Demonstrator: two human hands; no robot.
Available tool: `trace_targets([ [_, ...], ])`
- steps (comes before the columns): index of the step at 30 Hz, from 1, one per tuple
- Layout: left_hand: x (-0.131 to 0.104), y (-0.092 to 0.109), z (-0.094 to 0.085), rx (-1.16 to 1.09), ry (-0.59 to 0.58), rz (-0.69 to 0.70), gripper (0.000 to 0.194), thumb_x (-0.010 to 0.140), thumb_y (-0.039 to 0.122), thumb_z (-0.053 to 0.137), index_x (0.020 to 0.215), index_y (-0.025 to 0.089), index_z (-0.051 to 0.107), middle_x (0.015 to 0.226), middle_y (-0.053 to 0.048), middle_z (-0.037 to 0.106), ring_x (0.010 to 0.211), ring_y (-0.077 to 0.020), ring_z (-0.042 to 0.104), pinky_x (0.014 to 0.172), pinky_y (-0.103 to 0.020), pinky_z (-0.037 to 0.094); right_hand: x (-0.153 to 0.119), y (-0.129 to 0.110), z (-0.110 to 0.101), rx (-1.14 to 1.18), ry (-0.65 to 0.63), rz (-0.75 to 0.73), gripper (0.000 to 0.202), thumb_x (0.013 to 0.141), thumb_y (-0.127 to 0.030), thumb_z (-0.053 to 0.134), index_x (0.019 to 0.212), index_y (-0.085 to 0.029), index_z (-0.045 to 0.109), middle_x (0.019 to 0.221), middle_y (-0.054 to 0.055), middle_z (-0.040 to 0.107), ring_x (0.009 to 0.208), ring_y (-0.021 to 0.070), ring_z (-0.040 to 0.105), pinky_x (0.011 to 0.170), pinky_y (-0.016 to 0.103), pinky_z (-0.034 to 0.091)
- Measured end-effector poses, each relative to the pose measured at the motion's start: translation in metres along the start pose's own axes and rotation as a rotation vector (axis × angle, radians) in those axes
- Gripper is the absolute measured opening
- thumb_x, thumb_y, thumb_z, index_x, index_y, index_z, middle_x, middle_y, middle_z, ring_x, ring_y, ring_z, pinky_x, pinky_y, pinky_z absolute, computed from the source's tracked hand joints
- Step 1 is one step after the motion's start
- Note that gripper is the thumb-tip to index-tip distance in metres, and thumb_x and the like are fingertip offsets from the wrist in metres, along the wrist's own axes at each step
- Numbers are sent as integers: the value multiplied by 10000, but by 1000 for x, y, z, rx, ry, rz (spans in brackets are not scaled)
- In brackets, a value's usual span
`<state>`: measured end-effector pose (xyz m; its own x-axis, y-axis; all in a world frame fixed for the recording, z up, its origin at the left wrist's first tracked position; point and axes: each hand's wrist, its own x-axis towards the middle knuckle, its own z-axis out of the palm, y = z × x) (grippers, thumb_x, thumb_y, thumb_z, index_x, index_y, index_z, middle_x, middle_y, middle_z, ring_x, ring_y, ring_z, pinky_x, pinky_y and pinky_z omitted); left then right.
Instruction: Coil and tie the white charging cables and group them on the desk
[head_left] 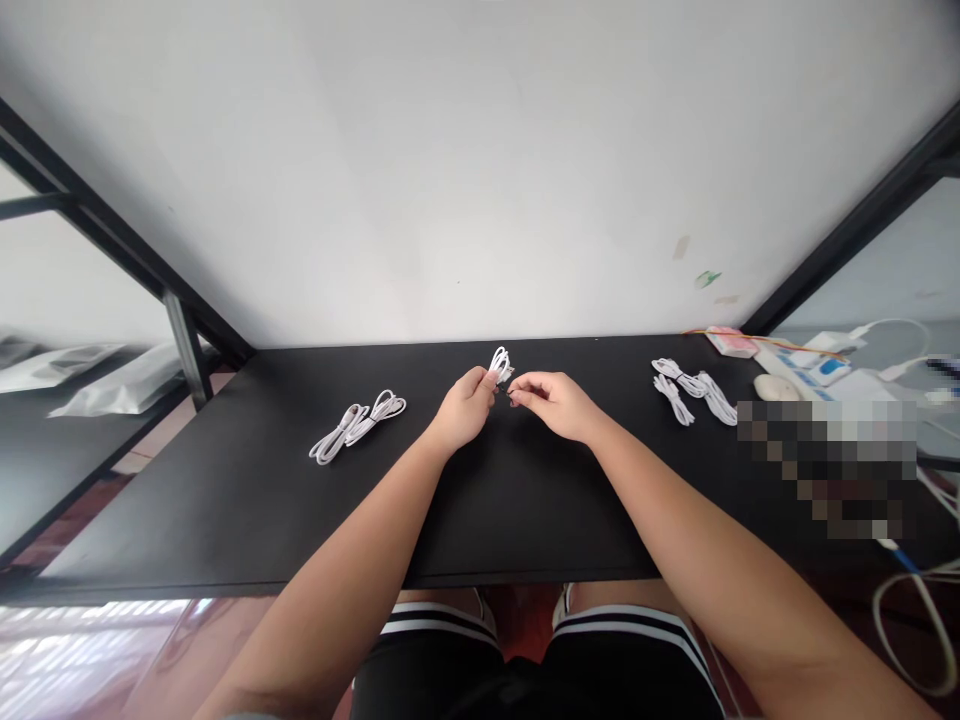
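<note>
Fingers closed, my left hand (466, 405) grips a coiled white cable (500, 362) above the middle of the black table (517, 510). Just right of the coil, my right hand (553, 400) pinches a small dark piece between thumb and fingertips; it is too small to name. A narrow gap separates the two hands. Two bundled white cables (358, 428) lie to the left of my left hand. Over on the right side rest several more bundled white cables (694, 385).
A white mouse (776, 388), a pink-and-white box (731, 342) and a power strip (799, 370) with plugged-in chargers stand at the right. Black frame posts (187, 350) rise at the table's sides. A pale wall (465, 180) backs the table. Loose cable (919, 630) hangs at the lower right.
</note>
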<state>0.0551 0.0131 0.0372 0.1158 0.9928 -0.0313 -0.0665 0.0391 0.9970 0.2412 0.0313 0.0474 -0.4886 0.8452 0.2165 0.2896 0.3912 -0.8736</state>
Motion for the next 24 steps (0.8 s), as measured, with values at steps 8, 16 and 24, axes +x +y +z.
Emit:
trace_targets([
  [8,-13,14,6,-270,-240,17,339,946,489,543,809,186,477,600,72,372,415,-36,290,396,-176,241,1,1,9,872,-202,340,244,799,-373,763,872,-148,705,719,20,621,624,92,508,574,242,369],
  [16,-6,10,1,42,34,63,364,935,536,510,801,198,487,578,67,395,443,-74,329,441,-219,277,5,8,10,97,27,234,239,898,-390,589,834,-185,695,688,9,645,573,113,514,566,266,359],
  [24,-9,21,-28,988,383,358,341,936,464,511,767,198,640,778,-38,574,724,-175,544,699,-303,416,4,14,7,-207,38,117,225,914,-374,557,837,-208,689,723,1,690,610,126,552,628,270,403],
])
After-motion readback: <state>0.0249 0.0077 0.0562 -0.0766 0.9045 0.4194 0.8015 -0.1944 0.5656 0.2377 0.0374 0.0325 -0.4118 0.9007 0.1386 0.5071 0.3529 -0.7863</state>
